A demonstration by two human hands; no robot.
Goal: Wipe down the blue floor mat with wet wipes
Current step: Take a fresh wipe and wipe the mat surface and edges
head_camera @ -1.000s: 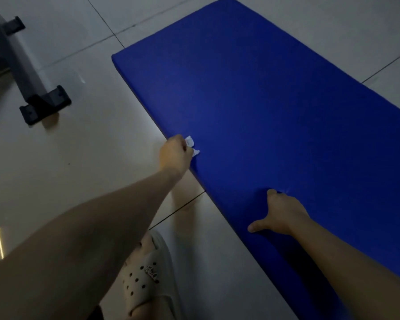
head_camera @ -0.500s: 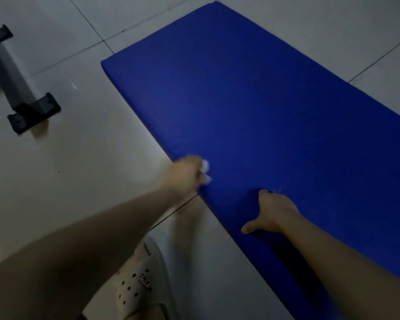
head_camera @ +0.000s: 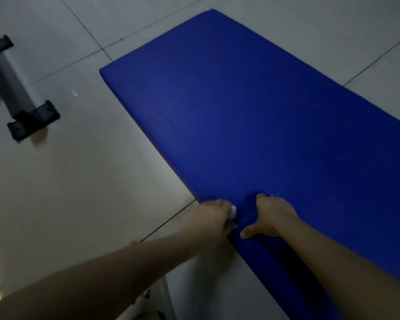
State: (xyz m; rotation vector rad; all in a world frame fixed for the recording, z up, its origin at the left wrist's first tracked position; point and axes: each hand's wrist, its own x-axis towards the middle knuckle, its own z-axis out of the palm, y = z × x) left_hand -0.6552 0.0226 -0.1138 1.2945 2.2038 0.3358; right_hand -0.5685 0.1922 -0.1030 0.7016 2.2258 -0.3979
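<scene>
The left hand (head_camera: 214, 215) was closed around a small white wet wipe (head_camera: 233, 212), holding it against the long edge of the blue floor mat (head_camera: 252, 112). Just beside it, the right hand (head_camera: 271, 214) pressed down on the mat surface with the thumb spread wide, denting the padding. The mat lay flat on the pale tiled floor (head_camera: 90, 181). A grey frame with a black foot (head_camera: 32, 120) stood well apart, to the left.

Plain deep-blue mat (head_camera: 252, 116), white wipe (head_camera: 233, 211), pale beige floor tiles (head_camera: 83, 181)
</scene>
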